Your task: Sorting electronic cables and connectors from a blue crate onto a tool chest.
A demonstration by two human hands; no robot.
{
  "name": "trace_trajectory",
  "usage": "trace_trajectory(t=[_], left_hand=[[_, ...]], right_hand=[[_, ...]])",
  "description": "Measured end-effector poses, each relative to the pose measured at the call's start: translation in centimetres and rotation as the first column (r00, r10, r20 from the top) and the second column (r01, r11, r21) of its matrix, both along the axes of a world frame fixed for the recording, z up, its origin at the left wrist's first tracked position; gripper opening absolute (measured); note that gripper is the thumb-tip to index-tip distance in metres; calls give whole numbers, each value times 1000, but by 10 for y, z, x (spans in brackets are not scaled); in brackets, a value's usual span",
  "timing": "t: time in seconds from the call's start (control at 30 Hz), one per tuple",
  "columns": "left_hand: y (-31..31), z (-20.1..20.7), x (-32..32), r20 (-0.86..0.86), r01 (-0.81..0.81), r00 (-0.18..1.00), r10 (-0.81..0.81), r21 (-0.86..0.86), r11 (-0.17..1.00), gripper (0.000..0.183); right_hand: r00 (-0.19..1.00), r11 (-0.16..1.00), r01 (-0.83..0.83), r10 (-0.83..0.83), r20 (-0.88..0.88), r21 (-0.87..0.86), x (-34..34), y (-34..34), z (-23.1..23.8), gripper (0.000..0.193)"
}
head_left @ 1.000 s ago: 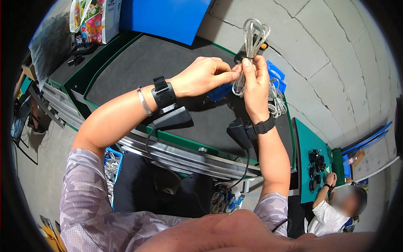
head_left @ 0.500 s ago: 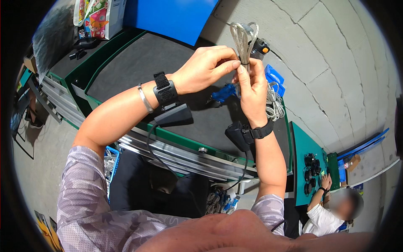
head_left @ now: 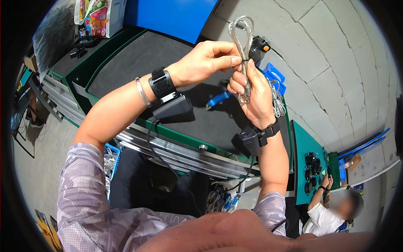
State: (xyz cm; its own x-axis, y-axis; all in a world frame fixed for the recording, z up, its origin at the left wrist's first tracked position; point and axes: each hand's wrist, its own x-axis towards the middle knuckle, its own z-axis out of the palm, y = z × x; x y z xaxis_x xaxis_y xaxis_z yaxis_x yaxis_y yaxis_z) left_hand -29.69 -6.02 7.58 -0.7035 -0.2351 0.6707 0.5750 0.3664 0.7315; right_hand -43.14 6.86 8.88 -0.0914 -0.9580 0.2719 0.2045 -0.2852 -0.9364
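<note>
A coiled, silvery see-through cable (head_left: 242, 35) is gathered into an upright bundle above the dark work surface. A thin dark tie (head_left: 245, 60) runs around its middle. The thumb and fingers of my left hand (head_left: 205, 63) pinch at this tie from the left. My right hand (head_left: 257, 92) is closed around the lower part of the bundle, its thumb pointing up beside the tie. Below the hands a blue cable plug (head_left: 220, 100) shows over the surface; whether it belongs to this cable I cannot tell.
Behind my right hand are a blue bin (head_left: 273, 75), more coiled cables (head_left: 278, 103) and a dark bottle (head_left: 258, 49). A blue panel (head_left: 168, 19) stands at the far side. Cable-filled crate (head_left: 110, 168) is low left. At right, a co-worker sits by a teal table (head_left: 299, 155).
My right hand has turned and closed around the lower bundle, showing its lower loops. The bundle's upper loops have narrowed and risen slightly. My left hand stays at the tie.
</note>
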Motion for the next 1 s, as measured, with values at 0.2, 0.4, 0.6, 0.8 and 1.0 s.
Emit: trace_trajectory(t=[0.2, 0.4, 0.6, 0.8, 1.0], left_hand=[[-2, -2, -2, 44, 60, 997, -63, 63, 996, 25], [-7, -3, 0, 230, -31, 973, 20, 44, 999, 29], [-8, -4, 0, 277, -144, 950, 143, -15, 989, 28], [-4, -3, 2, 175, -56, 983, 50, 29, 998, 24], [4, -3, 5, 147, -7, 989, -16, 156, 988, 20]], right_hand=[[971, 974, -204, 187, 150, 104, -10, -3, 1, 32], [904, 975, 208, -224, -365, -83, -10, -11, -13, 23], [639, 869, 327, -493, -591, -372, -4, -15, -23, 21], [565, 849, 310, -526, -635, -427, 5, -10, -19, 23], [857, 964, 203, -260, -446, -172, 7, -5, -14, 29]])
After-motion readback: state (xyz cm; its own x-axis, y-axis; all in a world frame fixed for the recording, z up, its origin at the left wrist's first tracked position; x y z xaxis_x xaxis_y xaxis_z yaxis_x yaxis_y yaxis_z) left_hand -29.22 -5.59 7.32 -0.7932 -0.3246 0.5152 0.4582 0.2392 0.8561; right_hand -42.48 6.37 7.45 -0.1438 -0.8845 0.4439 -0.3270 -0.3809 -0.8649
